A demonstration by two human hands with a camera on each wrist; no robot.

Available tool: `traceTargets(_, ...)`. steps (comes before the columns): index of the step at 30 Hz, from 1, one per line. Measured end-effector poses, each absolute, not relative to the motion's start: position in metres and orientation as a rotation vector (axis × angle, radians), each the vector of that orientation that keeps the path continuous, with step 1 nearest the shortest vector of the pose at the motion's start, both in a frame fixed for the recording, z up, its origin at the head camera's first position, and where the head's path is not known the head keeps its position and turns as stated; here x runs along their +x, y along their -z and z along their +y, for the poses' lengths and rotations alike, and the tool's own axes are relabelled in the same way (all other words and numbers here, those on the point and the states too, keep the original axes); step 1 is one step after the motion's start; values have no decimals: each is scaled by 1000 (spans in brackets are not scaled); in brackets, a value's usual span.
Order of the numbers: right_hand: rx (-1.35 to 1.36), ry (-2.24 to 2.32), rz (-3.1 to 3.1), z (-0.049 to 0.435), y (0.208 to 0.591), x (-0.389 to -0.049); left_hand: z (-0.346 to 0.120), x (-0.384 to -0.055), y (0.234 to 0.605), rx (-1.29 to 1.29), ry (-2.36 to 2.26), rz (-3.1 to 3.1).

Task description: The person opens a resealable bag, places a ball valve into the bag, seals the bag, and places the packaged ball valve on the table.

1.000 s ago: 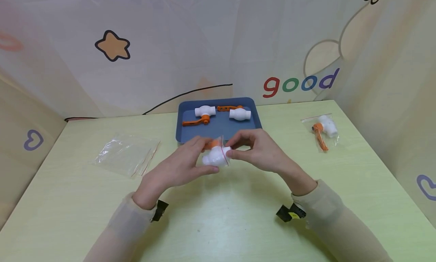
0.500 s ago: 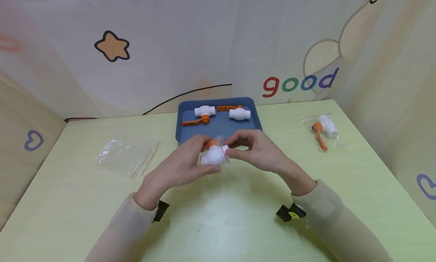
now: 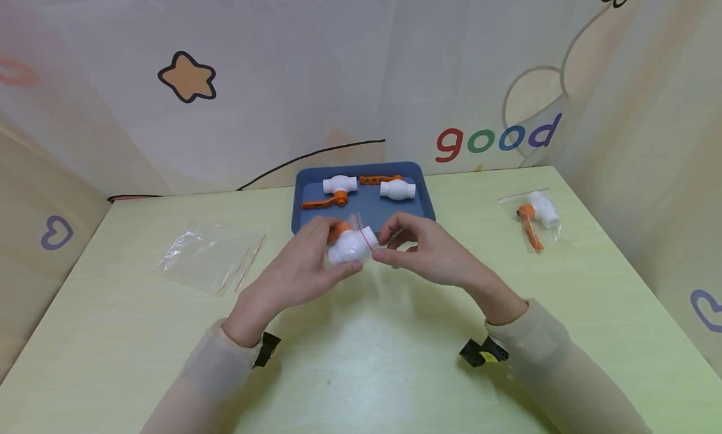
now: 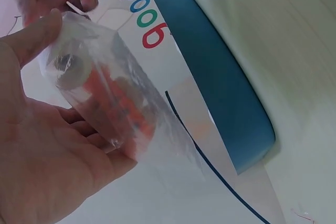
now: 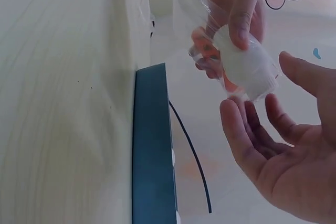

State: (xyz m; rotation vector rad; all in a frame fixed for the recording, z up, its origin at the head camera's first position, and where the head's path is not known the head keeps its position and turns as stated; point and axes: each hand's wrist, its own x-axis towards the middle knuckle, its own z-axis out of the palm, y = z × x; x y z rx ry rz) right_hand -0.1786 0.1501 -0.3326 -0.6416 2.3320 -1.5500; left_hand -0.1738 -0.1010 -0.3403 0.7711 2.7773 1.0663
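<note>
Holding a white valve (image 3: 351,246) inside a clear bag (image 4: 110,51) with the left hand (image 3: 296,261), at the centre of the head view, before the near edge of the blue tray (image 3: 313,219). Curling the fingers round the side with the orange handle (image 3: 336,231) and pressing the thumb against the white body. Reaching in from right of centre with the right hand (image 3: 429,249), its fingers bent and parted from the thumb, close to the red line (image 3: 368,238) at the bag's mouth; gripping nothing plainly, and cannot tell whether touching the plastic. Could fail to close the mouth, judging by the white end lying across that red line and propping the plastic apart. Could also let the valve slip out there, if tilting that end downward or loosening the left grip, apparently the main support. Might stretch or split the thin film by pulling hard against the stiff handle. If dropping it, might strike the tray or the table (image 3: 366,359), or jostle the valve with a handle (image 3: 340,184) and the white valve body (image 3: 397,189) at upper centre.
</note>
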Motion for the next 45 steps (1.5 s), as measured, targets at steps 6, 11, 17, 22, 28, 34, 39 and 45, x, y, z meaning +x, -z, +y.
traceTargets(6, -667, 1609, 2283, 149, 333, -178, -100, -175, 341, 720, -1070, 2812)
traceTargets(11, -653, 1675, 2284, 147, 333, -177, -97, -175, 341, 705, -1068, 2827)
traceTargets(17, -563, 1685, 2341, 143, 334, -175, -94, -174, 342, 709, -1066, 2853)
traceTargets(22, -493, 1668, 2402, 141, 335, -175, -91, -174, 342, 705, -1060, 2861)
traceTargets(28, -509, 1680, 2413, 141, 337, -175, -89, -173, 342, 723, -1063, 2853)
traceTargets(34, -543, 1685, 2404, 140, 337, -176, -89, -172, 341, 710, -1064, 2841)
traceTargets(39, -569, 1660, 2443, 141, 337, -176, -89, -172, 342, 666, -1085, 2819)
traceTargets(45, -587, 1659, 2469, 142, 336, -174, -85, -171, 343, 621, -1112, 2783)
